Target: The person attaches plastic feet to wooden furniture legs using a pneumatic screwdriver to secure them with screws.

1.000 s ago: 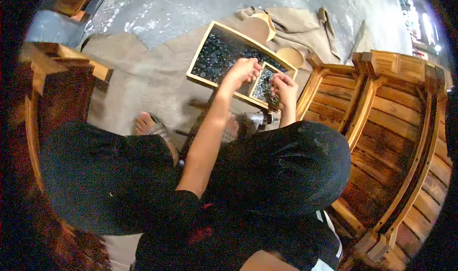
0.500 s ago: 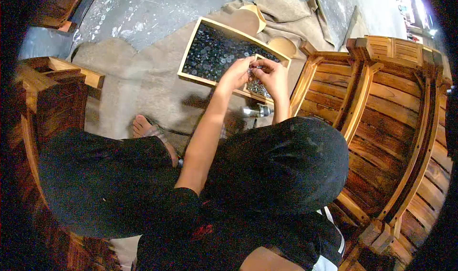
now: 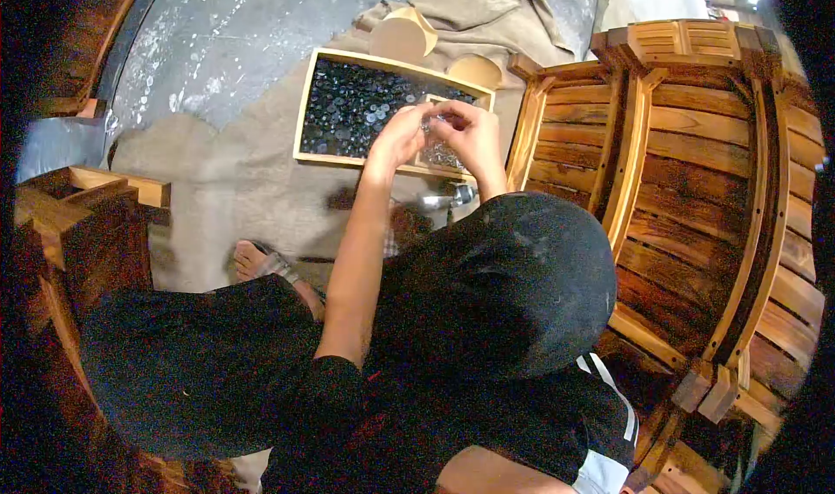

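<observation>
My left hand (image 3: 402,137) and my right hand (image 3: 475,144) meet above the right end of a shallow wooden tray (image 3: 305,107). Fingers of both hands are pinched together around small shiny metal bits, too small to name for certain. Most of the tray is filled with dark round discs (image 3: 348,111), some of them clear or grey. Beneath my right hand, a smaller compartment holds loose silver pieces (image 3: 442,156) that look like screws. Partly hidden behind my knee, a silver and dark tool (image 3: 459,196) lies near the tray's front edge.
Slatted wooden furniture (image 3: 696,172) stands close on my right, and more wooden furniture (image 3: 104,224) is on my left. Brown cloth (image 3: 226,172) covers the floor under the tray. Behind the tray are round tan pieces (image 3: 400,40). My sandalled foot (image 3: 261,259) rests on the cloth.
The view has shifted, so the tray and furniture appear further left. Both hands stay together over the small compartment, with a slight change in the fingers.
</observation>
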Demonstrator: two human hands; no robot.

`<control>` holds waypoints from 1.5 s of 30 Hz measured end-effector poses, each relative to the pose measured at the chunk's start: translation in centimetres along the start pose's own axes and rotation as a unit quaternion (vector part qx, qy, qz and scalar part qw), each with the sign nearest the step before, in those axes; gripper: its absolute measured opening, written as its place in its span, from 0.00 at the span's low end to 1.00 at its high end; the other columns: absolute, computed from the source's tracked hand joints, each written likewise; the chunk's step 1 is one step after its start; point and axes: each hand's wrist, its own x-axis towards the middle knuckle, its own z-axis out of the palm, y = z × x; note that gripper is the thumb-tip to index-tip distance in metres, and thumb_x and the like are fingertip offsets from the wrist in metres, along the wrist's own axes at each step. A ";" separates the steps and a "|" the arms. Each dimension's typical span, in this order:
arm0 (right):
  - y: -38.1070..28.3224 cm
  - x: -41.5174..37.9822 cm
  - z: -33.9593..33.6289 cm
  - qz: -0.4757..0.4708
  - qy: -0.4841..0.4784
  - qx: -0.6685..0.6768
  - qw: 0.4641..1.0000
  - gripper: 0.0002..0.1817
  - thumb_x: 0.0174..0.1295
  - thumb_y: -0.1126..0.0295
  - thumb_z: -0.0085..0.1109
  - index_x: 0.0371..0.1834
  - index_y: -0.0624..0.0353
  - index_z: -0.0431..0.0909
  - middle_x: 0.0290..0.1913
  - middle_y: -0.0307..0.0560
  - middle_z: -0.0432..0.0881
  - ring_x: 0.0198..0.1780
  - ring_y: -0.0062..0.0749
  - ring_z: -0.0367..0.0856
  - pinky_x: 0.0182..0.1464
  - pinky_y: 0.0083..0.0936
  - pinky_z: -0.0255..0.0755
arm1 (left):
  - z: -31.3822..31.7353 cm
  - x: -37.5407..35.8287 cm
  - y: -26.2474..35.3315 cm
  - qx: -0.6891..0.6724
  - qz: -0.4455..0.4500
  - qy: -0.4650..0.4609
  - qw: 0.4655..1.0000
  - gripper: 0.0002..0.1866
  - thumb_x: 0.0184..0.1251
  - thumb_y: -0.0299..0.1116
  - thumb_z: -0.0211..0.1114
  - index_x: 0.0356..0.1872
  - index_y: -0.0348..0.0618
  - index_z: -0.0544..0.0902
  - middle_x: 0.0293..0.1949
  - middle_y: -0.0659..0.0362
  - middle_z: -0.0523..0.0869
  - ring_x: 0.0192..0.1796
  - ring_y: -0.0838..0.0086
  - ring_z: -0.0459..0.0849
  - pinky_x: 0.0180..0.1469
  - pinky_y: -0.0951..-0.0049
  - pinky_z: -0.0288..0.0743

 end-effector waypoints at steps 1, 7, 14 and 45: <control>0.0 -0.1 0.1 -0.009 0.002 -0.004 1.000 0.09 0.50 0.75 0.63 0.36 0.60 0.84 0.25 0.42 0.83 0.26 0.18 0.79 0.31 0.18 0.74 | 0.1 0.3 -0.2 -0.016 0.009 0.001 1.000 0.12 0.71 0.37 0.51 0.43 0.42 0.79 0.34 0.63 0.82 0.33 0.77 0.81 0.33 0.75 0.75; 0.6 -0.2 0.6 -0.009 0.012 -0.002 1.000 0.07 0.54 0.75 0.62 0.36 0.63 0.82 0.24 0.42 0.83 0.25 0.19 0.80 0.28 0.18 0.74 | 0.6 -0.4 0.1 0.030 0.011 -0.015 0.999 0.15 0.72 0.36 0.49 0.41 0.39 0.81 0.33 0.60 0.83 0.31 0.76 0.80 0.30 0.77 0.73; -0.3 -0.1 -0.1 0.063 0.058 0.023 0.996 0.09 0.53 0.69 0.64 0.33 0.62 0.82 0.27 0.48 0.83 0.28 0.29 0.82 0.34 0.26 0.75 | 0.9 -0.5 0.4 0.036 0.002 -0.019 0.999 0.12 0.72 0.38 0.50 0.44 0.42 0.76 0.35 0.61 0.80 0.28 0.77 0.78 0.25 0.76 0.72; 2.4 -1.2 0.6 0.061 0.150 0.071 0.984 0.08 0.55 0.67 0.63 0.35 0.59 0.83 0.29 0.43 0.84 0.30 0.23 0.80 0.34 0.23 0.73 | 0.6 0.2 -0.6 -0.099 0.021 0.016 0.995 0.14 0.71 0.35 0.48 0.44 0.35 0.76 0.30 0.59 0.81 0.31 0.75 0.79 0.32 0.76 0.76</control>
